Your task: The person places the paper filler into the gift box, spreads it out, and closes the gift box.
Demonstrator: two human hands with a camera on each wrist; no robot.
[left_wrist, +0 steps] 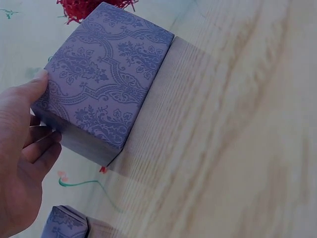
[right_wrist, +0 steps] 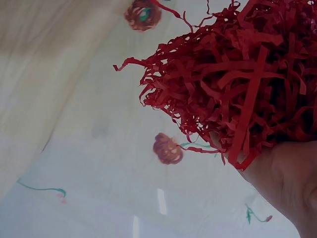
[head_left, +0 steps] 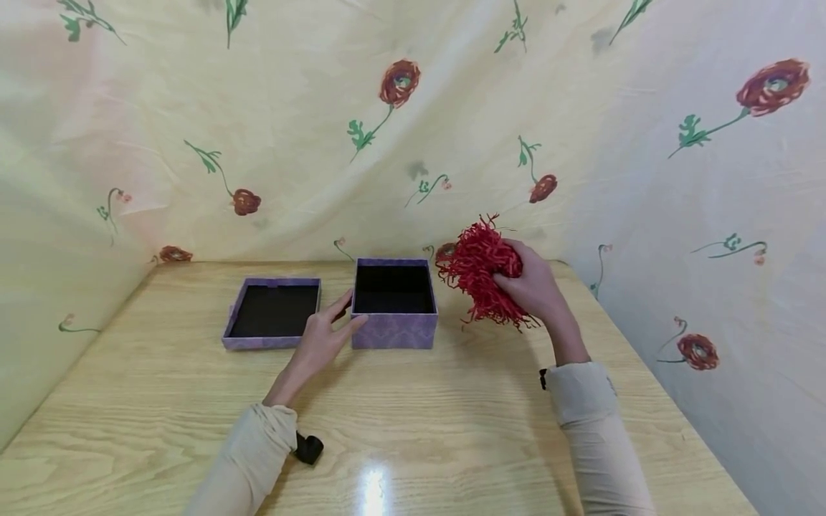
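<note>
A purple patterned box (head_left: 394, 331) with a dark interior stands without its lid near the back of the table. My left hand (head_left: 325, 338) holds it at its left front corner, thumb at the front edge and fingers against the left side. In the left wrist view the thumb and bent fingers (left_wrist: 42, 144) show at the box (left_wrist: 106, 74). To the right of the box, my right hand (head_left: 532, 282) grips a large bunch of red shredded paper (head_left: 480, 269), raised over the table. Loose strands stick out, and in the right wrist view the red shredded paper (right_wrist: 223, 84) covers most of the fingers.
The purple lid (head_left: 267, 342) lies inside up on the table, left of the box, its dark inside showing. Flower-printed cloth (head_left: 290, 143) hangs behind the wooden table (head_left: 413, 408) and along its sides.
</note>
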